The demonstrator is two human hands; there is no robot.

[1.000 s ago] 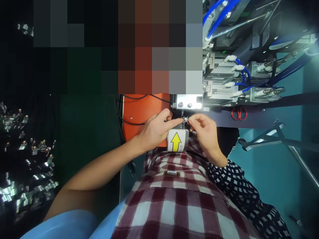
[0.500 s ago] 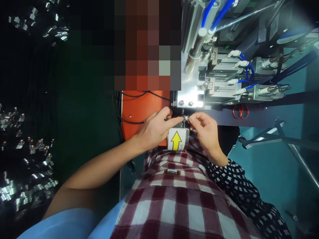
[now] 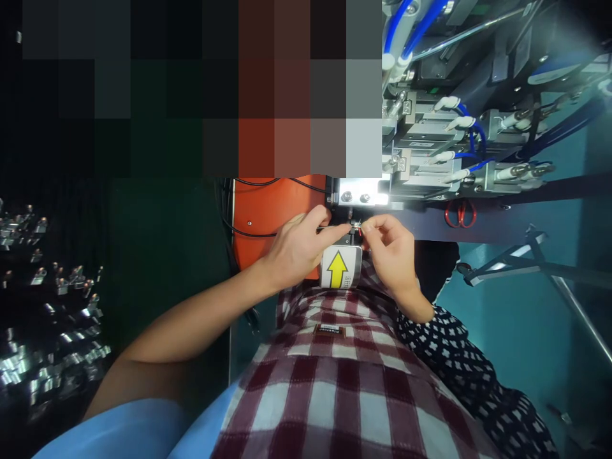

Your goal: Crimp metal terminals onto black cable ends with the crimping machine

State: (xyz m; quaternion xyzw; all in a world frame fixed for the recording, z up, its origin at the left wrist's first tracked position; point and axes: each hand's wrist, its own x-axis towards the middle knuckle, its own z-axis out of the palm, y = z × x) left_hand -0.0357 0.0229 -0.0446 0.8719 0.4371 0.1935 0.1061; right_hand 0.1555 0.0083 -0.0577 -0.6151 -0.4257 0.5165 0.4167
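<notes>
My left hand (image 3: 297, 250) lies over the orange panel, its fingers curled round a thin black cable (image 3: 251, 234) that runs in under the palm. Its stretched index finger reaches a small metal piece (image 3: 356, 226) at the machine's front. From the other side, my right hand (image 3: 393, 250) pinches thin red and white wires (image 3: 360, 231) between thumb and index finger, close to the left fingertip. The exact wire ends are too small to make out. Just below both hands is a white label (image 3: 338, 268) with a yellow arrow.
An orange panel (image 3: 261, 207) lies to the left. Silver pneumatic cylinders (image 3: 425, 127) with blue tubes fill the upper right. Red-handled scissors (image 3: 460, 214) lie on the machine's ledge. Shiny metal parts (image 3: 41, 277) are heaped far left, and a metal frame (image 3: 511, 258) stands at right.
My right hand has shifted very slightly left, still pinching the wires. My left hand has hardly moved.
</notes>
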